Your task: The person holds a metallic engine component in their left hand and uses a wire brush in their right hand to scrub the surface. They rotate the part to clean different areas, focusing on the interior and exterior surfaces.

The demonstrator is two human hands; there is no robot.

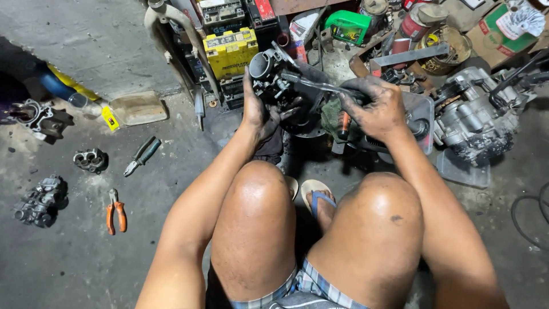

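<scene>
My left hand (256, 111) grips a grimy metal carburetor (274, 77) from its left side and holds it up above my knees. My right hand (377, 106), black with grease, is closed around the handle of a long metal tool (311, 83). The tool's tip reaches left onto the carburetor. Under both hands lies a dark round part on the floor, mostly hidden.
An engine block (472, 117) sits at the right, a yellow battery (230, 51) and green bottle (347, 26) behind. On the concrete floor at left lie dark-handled pliers (142, 155), orange-handled pliers (116, 210), and loose engine parts (40, 200). A cable (529, 214) curls at far right.
</scene>
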